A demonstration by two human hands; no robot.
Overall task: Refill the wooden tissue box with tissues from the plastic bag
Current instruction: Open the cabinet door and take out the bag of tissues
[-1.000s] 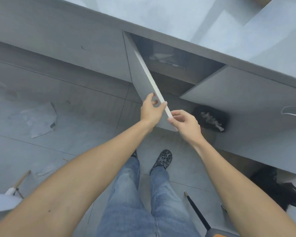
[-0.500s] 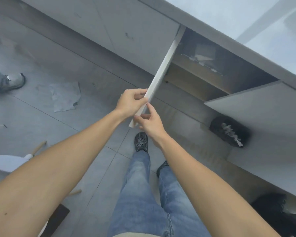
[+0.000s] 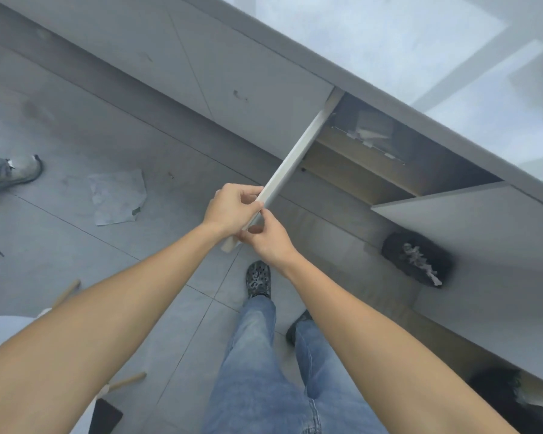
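Observation:
I stand before a grey cabinet under a pale counter (image 3: 389, 42). Its left door (image 3: 298, 155) hangs wide open, seen edge-on. My left hand (image 3: 232, 211) grips the door's free edge near its lower corner. My right hand (image 3: 267, 242) pinches the same edge just below it. Inside the open compartment (image 3: 373, 142) lies a pale, plastic-looking bundle, dim and hard to make out. No wooden tissue box is in view.
A second cabinet door (image 3: 470, 220) stands open to the right, with a dark object (image 3: 417, 261) on the floor below it. On the tiled floor lie a crumpled paper (image 3: 116, 198), another person's shoe (image 3: 10, 170) at far left, and wooden legs (image 3: 66, 292) at lower left. My feet (image 3: 257, 278) are beneath my hands.
The view has swung left and tilted. The left door has opened wider, from showing its face to edge-on, with both hands staying on its edge.

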